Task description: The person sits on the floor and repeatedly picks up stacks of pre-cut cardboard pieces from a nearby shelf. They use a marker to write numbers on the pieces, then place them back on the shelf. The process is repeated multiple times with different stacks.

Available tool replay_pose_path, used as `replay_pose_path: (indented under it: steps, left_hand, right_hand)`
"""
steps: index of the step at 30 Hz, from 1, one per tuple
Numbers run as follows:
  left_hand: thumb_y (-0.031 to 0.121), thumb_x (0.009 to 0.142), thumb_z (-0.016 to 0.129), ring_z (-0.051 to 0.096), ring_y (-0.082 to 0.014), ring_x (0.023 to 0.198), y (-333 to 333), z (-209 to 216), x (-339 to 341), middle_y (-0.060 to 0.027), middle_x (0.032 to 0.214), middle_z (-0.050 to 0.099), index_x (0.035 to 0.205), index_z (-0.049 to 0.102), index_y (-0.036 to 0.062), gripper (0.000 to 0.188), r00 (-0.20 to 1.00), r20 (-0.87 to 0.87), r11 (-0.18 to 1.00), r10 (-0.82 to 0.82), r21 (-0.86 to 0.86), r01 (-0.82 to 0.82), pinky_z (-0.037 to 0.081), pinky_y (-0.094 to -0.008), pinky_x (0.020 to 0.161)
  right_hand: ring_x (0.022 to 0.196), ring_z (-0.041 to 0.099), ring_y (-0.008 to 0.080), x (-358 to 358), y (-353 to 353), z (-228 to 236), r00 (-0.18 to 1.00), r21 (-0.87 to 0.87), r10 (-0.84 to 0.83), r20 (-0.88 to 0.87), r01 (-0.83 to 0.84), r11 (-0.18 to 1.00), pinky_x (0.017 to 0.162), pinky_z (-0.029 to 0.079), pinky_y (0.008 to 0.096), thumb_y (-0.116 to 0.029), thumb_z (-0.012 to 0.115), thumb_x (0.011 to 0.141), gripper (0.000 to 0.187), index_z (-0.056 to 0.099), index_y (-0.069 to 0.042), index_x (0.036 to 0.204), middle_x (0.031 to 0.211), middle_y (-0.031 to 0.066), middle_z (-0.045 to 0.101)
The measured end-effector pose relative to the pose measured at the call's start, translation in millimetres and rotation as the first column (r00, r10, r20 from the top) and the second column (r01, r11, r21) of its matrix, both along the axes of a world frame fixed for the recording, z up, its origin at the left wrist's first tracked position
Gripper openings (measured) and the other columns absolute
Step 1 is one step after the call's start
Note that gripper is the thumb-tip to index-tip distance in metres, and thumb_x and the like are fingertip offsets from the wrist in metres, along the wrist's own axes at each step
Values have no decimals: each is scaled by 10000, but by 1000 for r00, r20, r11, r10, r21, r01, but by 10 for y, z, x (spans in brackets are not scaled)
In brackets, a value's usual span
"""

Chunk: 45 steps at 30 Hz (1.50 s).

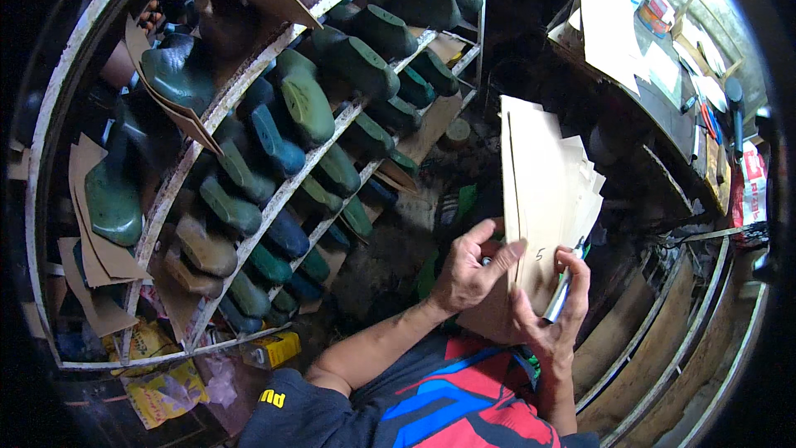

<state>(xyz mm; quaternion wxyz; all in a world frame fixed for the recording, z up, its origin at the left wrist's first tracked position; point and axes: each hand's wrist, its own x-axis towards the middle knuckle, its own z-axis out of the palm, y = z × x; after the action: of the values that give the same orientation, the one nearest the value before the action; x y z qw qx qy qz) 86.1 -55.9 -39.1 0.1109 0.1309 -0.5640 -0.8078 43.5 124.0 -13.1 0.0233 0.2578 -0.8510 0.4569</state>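
Note:
A stack of tan cardboard pattern sheets [531, 166] stands upright in front of my body, its sheets fanned out toward the right. A small handwritten mark is on the front sheet. Along the stack's left edge, my left hand [477, 270] grips with its thumb on the front and its fingers behind, partly hidden. Lower down, my right hand [551, 315] holds the sheets near their bottom edge with its fingers curled. A slim white and dark tool [560, 294] also lies in that hand; its exact kind is unclear.
To the left, a metal rack [274, 282] carries rows of green, blue and tan shoe lasts [307, 104], some with cardboard pieces. A workbench [663, 116] with papers and tools stands at the far right. Slatted shelving [663, 348] is beside my right arm; a yellow container [274, 350] sits lower left.

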Motion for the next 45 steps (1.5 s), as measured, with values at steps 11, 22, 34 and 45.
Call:
replay_pose_path:
  steps: [11,22,34,45]
  left_hand:
    - [104,1028,682,706,-95,938,-22,72,-40,-93,1157,738,1274,617,-38,292,998,-33,996,-60,-73,58,580,-246,795]
    - [126,1022,702,706,-96,938,43,52,-102,-87,1127,752,1235,653,-45,277,999,-45,999,6,37,-4,580,-253,804]
    - [214,985,764,494,-28,697,21,117,-98,-13,709,630,894,734,-3,237,997,-76,967,6,-255,-26,427,-284,581]
    - [247,1002,742,538,-51,727,-6,125,-109,-50,761,686,1000,761,-8,256,986,-53,945,-158,-298,136,460,-299,620]
  right_hand:
    - [1240,587,359,-82,12,27,980,52,117,-161,-110,993,1081,466,460,-183,940,694,761,547,-23,1326,1333,220,583]
    - [1298,556,282,-74,122,-84,993,-14,-105,54,106,994,1151,383,394,-51,805,887,524,553,4,1344,1337,172,602]
    - [1104,616,184,-45,176,-108,950,-244,-173,260,238,940,968,490,299,-66,735,967,385,565,-15,1309,1214,110,622]
    - [1009,663,181,-13,134,-128,935,-336,-261,239,332,881,890,540,299,-53,751,930,445,571,-35,1336,1199,119,658]
